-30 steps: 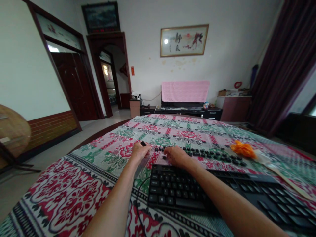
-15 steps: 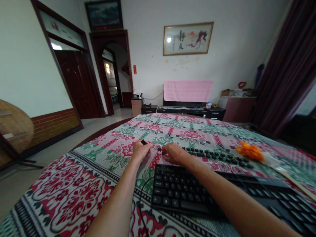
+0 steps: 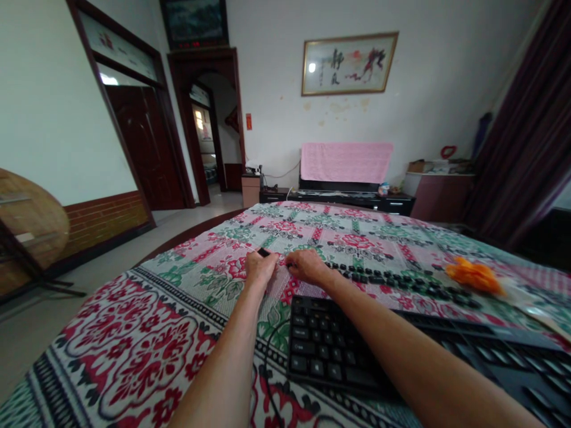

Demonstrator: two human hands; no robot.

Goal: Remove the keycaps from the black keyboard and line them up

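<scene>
My left hand [image 3: 260, 267] is closed around a small dark rectangular piece [image 3: 264, 252] that pokes out above its fingers; its kind is not clear. Just to the right, my right hand [image 3: 307, 266] reaches to the left end of a long row of loose black keycaps [image 3: 392, 279], its fingers curled together and pointing down. Whatever sits between those fingertips is hidden. Below the hands lies a black keyboard [image 3: 341, 371] with its cable at the left; my right forearm crosses over it and covers its middle.
A patterned tablecloth [image 3: 147, 351] covers the round table. An orange fluffy bundle [image 3: 475, 275] and a pale-handled tool [image 3: 542, 318] lie at the right. Beyond the table stands a black cabinet [image 3: 397, 205] under a pink cloth [image 3: 345, 161].
My right hand has shifted left and slightly up, nearer to my left hand. The left hand keeps its dark piece. The whole view has swung a little to the left.
</scene>
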